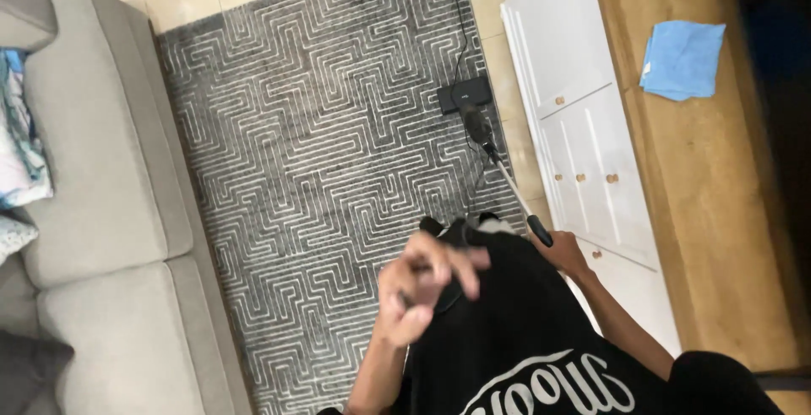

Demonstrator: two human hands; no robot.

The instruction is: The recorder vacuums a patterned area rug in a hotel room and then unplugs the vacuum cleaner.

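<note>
Head view, looking straight down. The right hand [564, 252] sits at about 4 o'clock from the frame's centre, its fingers wrapped around the black grip at the top of the vacuum [494, 160]. The vacuum's thin pale wand runs from that hand up toward 11 o'clock to a dark body and a flat black head [464, 94], which rests on the rug [321, 144] near its right edge. A black cord [461, 18] trails from the head toward 12 o'clock, across the rug to the top of the frame.

The left hand [422, 286] is raised in front of the person's black shirt [515, 330], at about 6 o'clock. It is blurred; the fingers look loosely curled and apart, and it may pinch something small and dark, though I cannot tell for certain.

A grey sofa [101, 170] fills the 9 o'clock side, its edge touching the rug. At 3 o'clock stands a white cabinet [583, 136] with small round knobs. On its wooden top [701, 212] a blue cloth [683, 58] lies at about 2 o'clock, well apart from both hands.
</note>
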